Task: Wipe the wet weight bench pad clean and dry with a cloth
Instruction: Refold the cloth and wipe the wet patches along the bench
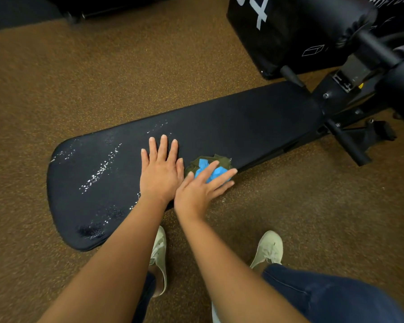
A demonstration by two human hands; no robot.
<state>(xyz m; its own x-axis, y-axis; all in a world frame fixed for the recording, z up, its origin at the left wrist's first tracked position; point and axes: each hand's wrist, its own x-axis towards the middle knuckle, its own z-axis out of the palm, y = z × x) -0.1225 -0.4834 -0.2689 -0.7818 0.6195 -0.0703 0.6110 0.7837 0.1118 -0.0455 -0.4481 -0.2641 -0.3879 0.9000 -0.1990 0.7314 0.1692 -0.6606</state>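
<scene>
**Head view: cloth waits right of the wet patch**

Head view shows the pad (243, 127) low over the floor (103, 78), its long axis going from near left to far right. The left hand (160, 170) lies flat on the pad, fingers straight and a little spread, holding nothing. The right hand (196, 192) rests on the cloth (203, 163) – a crumpled green and blue bundle at the near edge of the pad, just beside the left thumb. Its fingers (222, 177) are straight and wide over the bundle; they press it and do not curl round it.

The drops (98, 171) shine only on the left part of the pad, so the wet zone lies to the left of the cloth, beyond the left hand. I judge the next wipe must go leftward along the long axis – and the left hand stands in this path. A black box (278, 43) stands behind the far end; no opening shows.
</scene>
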